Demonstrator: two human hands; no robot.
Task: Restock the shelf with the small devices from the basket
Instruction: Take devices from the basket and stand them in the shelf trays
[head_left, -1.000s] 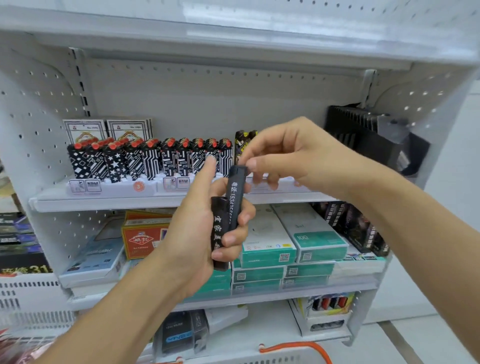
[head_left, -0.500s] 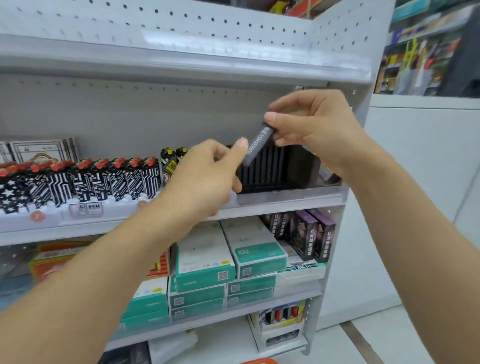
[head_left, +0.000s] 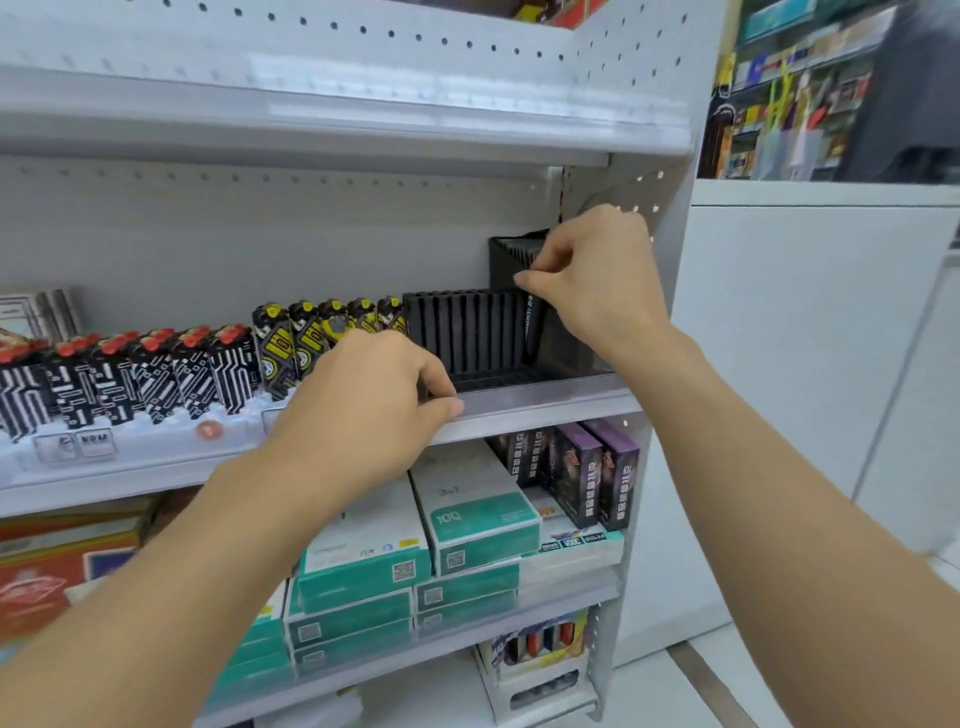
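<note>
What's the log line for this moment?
right hand: pinches black device, lowering into slotted rack | left hand: fingers curled at shelf edge, contents hidden

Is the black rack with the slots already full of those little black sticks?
No. The black slotted rack shows a row of bare slots, and only one slim black device is going in, pinched by the right hand.
</note>
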